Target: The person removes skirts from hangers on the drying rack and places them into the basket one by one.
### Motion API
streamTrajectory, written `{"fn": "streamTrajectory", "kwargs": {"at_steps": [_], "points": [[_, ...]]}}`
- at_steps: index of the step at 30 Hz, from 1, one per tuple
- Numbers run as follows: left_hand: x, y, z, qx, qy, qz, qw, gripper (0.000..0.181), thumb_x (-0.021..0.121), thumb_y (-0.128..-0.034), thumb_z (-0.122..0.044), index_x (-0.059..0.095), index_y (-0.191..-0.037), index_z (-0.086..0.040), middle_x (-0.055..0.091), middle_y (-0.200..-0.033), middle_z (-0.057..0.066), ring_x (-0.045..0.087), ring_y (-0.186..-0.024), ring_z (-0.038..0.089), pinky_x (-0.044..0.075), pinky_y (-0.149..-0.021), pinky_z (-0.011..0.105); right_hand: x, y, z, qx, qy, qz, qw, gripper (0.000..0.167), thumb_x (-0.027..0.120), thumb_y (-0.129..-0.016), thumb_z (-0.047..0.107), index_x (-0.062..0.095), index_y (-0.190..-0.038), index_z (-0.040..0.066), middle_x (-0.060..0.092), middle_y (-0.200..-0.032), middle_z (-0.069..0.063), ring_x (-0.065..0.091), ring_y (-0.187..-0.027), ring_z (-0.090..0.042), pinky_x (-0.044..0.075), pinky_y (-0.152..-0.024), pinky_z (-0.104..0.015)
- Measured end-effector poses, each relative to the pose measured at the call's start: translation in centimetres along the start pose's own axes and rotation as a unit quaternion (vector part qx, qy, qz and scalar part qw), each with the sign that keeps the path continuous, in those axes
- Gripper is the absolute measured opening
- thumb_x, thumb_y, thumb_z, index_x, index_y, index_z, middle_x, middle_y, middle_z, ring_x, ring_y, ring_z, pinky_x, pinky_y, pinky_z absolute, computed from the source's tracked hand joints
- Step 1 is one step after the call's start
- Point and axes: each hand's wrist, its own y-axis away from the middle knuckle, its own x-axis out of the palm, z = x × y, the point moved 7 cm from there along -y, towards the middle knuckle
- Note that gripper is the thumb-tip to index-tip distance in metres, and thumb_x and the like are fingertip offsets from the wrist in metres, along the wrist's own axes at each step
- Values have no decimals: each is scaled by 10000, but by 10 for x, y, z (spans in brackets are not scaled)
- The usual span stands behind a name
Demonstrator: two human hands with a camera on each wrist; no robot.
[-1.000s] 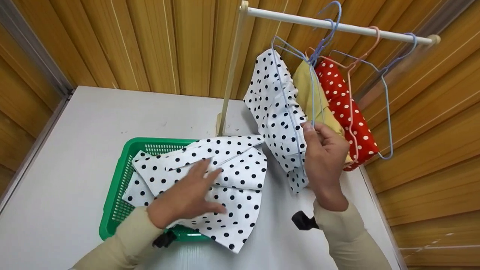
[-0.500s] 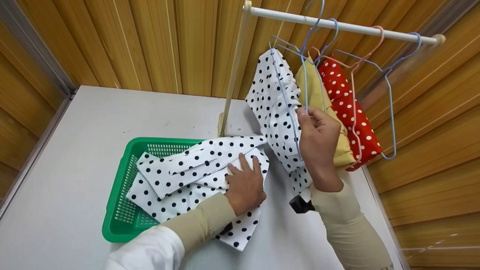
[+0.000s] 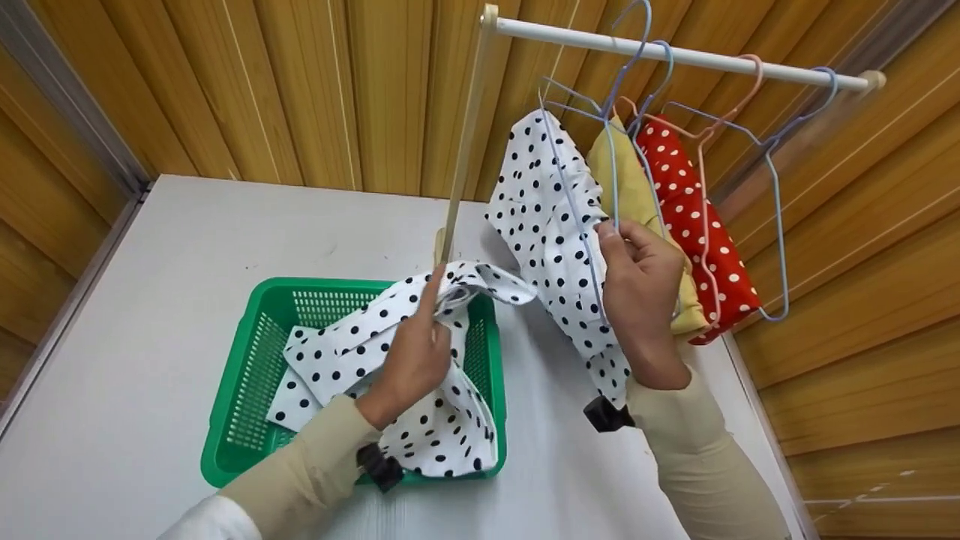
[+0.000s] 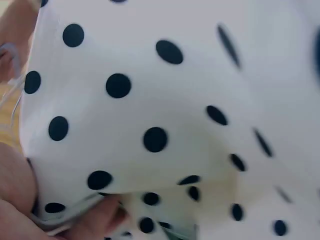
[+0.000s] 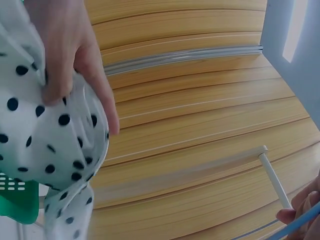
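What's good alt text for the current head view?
A person's left hand grips white, black-dotted fabric over a green perforated plastic basket, while the right hand pinches a thin blue clothes hanger near a white rail. More dotted white cloth, plain yellow cloth and white-dotted red cloth hang nearby.

Four hangers (image 3: 614, 176), four garments (image 3: 439, 435), two hands (image 3: 411, 360), one basket (image 3: 225, 397), one rack (image 3: 559, 34)

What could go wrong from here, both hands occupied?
Right hand grips a blue hanger; can't tell if its hook sits on the rail, so releasing might drop it.
In the head view it crosses the yellow garment, so it may snag.
Left hand pinches polka-dot cloth bunched in the green basket; lifting it may catch the rim.
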Motion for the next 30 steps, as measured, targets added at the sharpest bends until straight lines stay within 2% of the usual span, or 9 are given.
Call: {"fn": "streamTrajectory", "kwargs": {"at_steps": [3,6,10,13,17,21,25,27,30], "points": [[-23,5,20,-523,749,-99,9958,748,361,-1057,-13,86,-1685,-311,431,-1625,166,673,-1201,248,560,-1056,410,-3,-1,0,41,27,-29,10000,253,590,-1032,111,785,-1025,-50,472,-517,78,423,-455,-72,293,-421,-199],[-36,8,45,-1049,730,49,9918,648,393,-1042,-13,292,-1649,-215,373,-1685,96,404,-1531,289,302,-1286,504,-4,-1,-1,59,-22,-46,10000,254,589,-1029,112,785,-1029,-50,469,-517,80,405,-449,-65,285,-416,-196],[-38,12,76,-1550,-339,689,9849,382,478,-989,29,704,-1281,-68,758,-1141,140,742,-959,244,607,-827,370,-3,0,-1,28,-49,4,10000,253,583,-1031,101,780,-1043,-58,417,-511,78,343,-450,-67,238,-415,-202],[-35,13,89,-1652,-1552,1242,9660,299,526,-924,87,773,-1013,-57,721,-796,83,634,-606,170,474,-518,259,-3,2,-2,43,-10,98,9999,263,579,-1041,119,776,-1065,-54,405,-505,70,331,-439,-85,229,-411,-213],[-32,8,88,-1506,-2874,1526,9335,223,569,-881,87,750,-913,-39,677,-747,71,566,-589,182,398,-506,257,-2,2,-3,48,31,165,9998,277,574,-1051,143,777,-1092,-41,419,-508,68,340,-431,-100,242,-410,-216],[-31,9,65,-600,-3968,893,9116,90,666,-909,-15,707,-981,20,687,-852,178,635,-695,283,514,-535,345,0,4,-5,27,28,139,9999,265,573,-1044,111,772,-1074,-61,410,-509,76,332,-438,-83,230,-414,-208],[-20,18,25,1202,-4964,125,8597,565,794,-878,-109,595,-1406,-79,602,-1391,280,637,-1209,478,619,-843,593,5,6,-5,15,-34,162,9999,252,580,-1029,84,769,-1052,-80,404,-502,93,345,-447,-49,240,-419,-195],[-7,21,13,1921,-5100,475,8371,754,811,-877,-133,481,-1550,-222,444,-1612,209,465,-1437,515,558,-987,657,8,6,-4,7,-82,173,9998,245,586,-1024,82,772,-1051,-74,399,-495,99,349,-441,-36,240,-414,-189],[14,24,18,2165,-5126,1752,8122,767,821,-879,-174,480,-1554,-298,355,-1697,82,346,-1544,454,519,-1075,628,13,7,-3,-25,-112,148,9998,231,595,-1016,74,777,-1039,-65,380,-494,103,334,-439,-31,223,-409,-187]]}}
